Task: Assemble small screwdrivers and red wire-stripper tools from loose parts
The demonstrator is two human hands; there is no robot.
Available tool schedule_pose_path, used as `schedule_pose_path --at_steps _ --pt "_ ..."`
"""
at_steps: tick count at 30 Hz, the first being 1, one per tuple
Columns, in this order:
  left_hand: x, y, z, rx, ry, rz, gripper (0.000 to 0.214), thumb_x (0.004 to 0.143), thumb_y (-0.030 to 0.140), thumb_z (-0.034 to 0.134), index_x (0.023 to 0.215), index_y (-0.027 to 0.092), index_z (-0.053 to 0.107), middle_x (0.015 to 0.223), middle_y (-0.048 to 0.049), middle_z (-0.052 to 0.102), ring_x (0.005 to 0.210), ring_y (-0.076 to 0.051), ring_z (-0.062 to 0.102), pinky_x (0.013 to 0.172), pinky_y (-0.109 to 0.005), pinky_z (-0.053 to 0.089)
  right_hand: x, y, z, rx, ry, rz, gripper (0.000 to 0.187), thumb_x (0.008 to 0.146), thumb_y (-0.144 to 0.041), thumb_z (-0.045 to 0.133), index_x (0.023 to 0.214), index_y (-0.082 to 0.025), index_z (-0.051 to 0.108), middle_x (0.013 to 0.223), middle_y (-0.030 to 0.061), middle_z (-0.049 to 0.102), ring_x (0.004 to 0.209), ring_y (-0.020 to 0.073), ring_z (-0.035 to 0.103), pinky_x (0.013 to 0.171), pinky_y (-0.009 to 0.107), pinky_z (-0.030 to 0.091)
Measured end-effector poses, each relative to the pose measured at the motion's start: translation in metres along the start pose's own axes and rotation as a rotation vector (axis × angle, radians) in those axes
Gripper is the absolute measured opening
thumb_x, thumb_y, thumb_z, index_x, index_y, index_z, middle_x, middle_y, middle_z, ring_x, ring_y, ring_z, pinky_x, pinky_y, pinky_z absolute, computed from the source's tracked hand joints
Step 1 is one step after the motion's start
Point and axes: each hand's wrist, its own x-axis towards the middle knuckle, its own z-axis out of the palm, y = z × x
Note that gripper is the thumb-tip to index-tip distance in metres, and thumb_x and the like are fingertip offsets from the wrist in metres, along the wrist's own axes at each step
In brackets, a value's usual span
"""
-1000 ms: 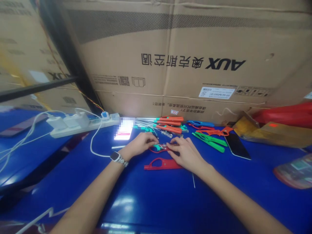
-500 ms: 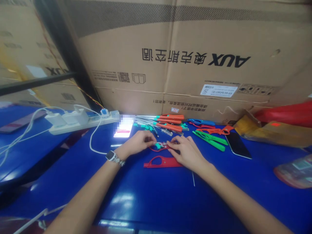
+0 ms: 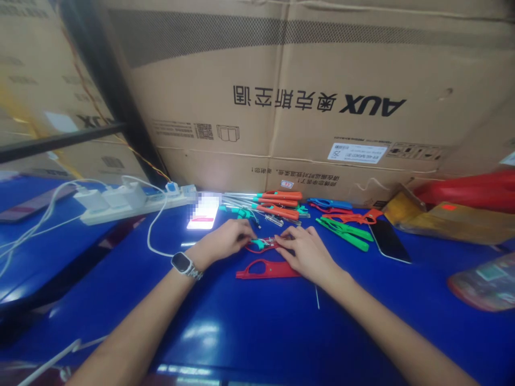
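My left hand (image 3: pixel 227 239), with a watch (image 3: pixel 184 264) on its wrist, pinches one end of a small red and teal plastic tool part (image 3: pixel 263 245) that lies on the blue table (image 3: pixel 257 321). My right hand (image 3: pixel 306 251) presses its fingertips on the other end of the same part. Both hands are closed round it. Just in front of them lies a flat red handle half (image 3: pixel 267 269). Behind them sits a heap of orange-handled tools with metal rods (image 3: pixel 271 206).
Green (image 3: pixel 344 233), blue (image 3: pixel 330 203) and orange (image 3: pixel 354 217) handle pieces lie at the right, beside a dark phone (image 3: pixel 389 241). A lit phone (image 3: pixel 203 212) and a white power strip (image 3: pixel 132 203) with chargers lie at the left. A big cardboard box (image 3: pixel 306 91) walls the back.
Both hands stay on the small part, with only slight finger movement. The left wrist has turned a little, and the view has shifted slightly.
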Motion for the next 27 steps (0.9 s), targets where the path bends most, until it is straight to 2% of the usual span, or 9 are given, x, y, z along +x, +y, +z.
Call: schedule_pose_path --at_steps 3,5,9,13,18,22,27 --pt "-0.005 0.01 0.0 0.087 -0.023 -0.041 0.026 0.084 0.009 0.054 0.097 0.018 0.075 0.098 -0.0076 0.066 0.086 -0.018 0.063 0.08 -0.03 0.049 0.0 -0.001 0.001 0.001 0.002 0.003 0.024 0.095 -0.03 0.06 0.115 -0.025 0.073 0.106 0.0069 0.069 0.097 0.0207 0.06 0.078 0.035 0.03" --pt "-0.006 0.014 0.0 0.109 -0.016 -0.092 0.022 0.086 0.016 0.057 0.1 0.017 0.074 0.098 -0.0078 0.065 0.085 -0.019 0.062 0.079 -0.031 0.049 0.0 -0.001 0.001 0.006 0.003 0.002 0.024 0.095 -0.029 0.06 0.115 -0.025 0.073 0.105 0.007 0.069 0.097 0.0204 0.06 0.078 0.035 0.03" --pt "-0.007 0.011 0.002 0.094 -0.011 -0.127 0.018 0.088 0.027 0.061 0.1 0.018 0.072 0.098 -0.0071 0.064 0.086 -0.019 0.061 0.078 -0.031 0.049 0.0 -0.002 0.001 -0.006 -0.004 0.002 0.025 0.096 -0.029 0.059 0.116 -0.024 0.072 0.104 0.0073 0.068 0.096 0.0199 0.06 0.077 0.035 0.029" --pt "-0.007 0.006 0.002 0.061 0.002 -0.093 0.016 0.091 0.02 0.056 0.092 0.018 0.072 0.094 -0.0061 0.064 0.084 -0.017 0.061 0.079 -0.03 0.049 -0.001 -0.004 -0.002 -0.036 -0.028 0.007 0.026 0.096 -0.029 0.058 0.117 -0.024 0.071 0.104 0.0078 0.068 0.096 0.0207 0.059 0.076 0.035 0.028" --pt "-0.006 0.009 0.003 0.0 0.04 -0.179 0.01 0.088 0.016 0.06 0.09 0.017 0.069 0.09 -0.0051 0.066 0.081 -0.017 0.062 0.077 -0.03 0.049 -0.003 -0.004 -0.003 -0.043 -0.017 -0.016 0.026 0.097 -0.029 0.056 0.118 -0.023 0.071 0.107 0.0075 0.068 0.097 0.021 0.059 0.076 0.036 0.028" --pt "-0.006 0.012 0.0 0.083 0.029 -0.109 0.017 0.091 0.016 0.057 0.086 0.018 0.073 0.095 -0.0068 0.066 0.086 -0.018 0.062 0.079 -0.03 0.049 -0.002 -0.004 -0.003 -0.052 -0.016 -0.049 0.026 0.098 -0.028 0.054 0.117 -0.022 0.071 0.11 0.0078 0.068 0.097 0.0208 0.059 0.077 0.036 0.029" --pt "-0.005 0.016 -0.003 0.145 -0.026 -0.085 0.025 0.094 0.014 0.051 0.087 0.017 0.076 0.089 -0.0074 0.067 0.077 -0.017 0.063 0.073 -0.028 0.048 -0.002 -0.004 -0.004 -0.067 -0.028 -0.055 0.028 0.099 -0.028 0.053 0.121 -0.021 0.069 0.113 0.0083 0.068 0.099 0.022 0.059 0.079 0.037 0.029"
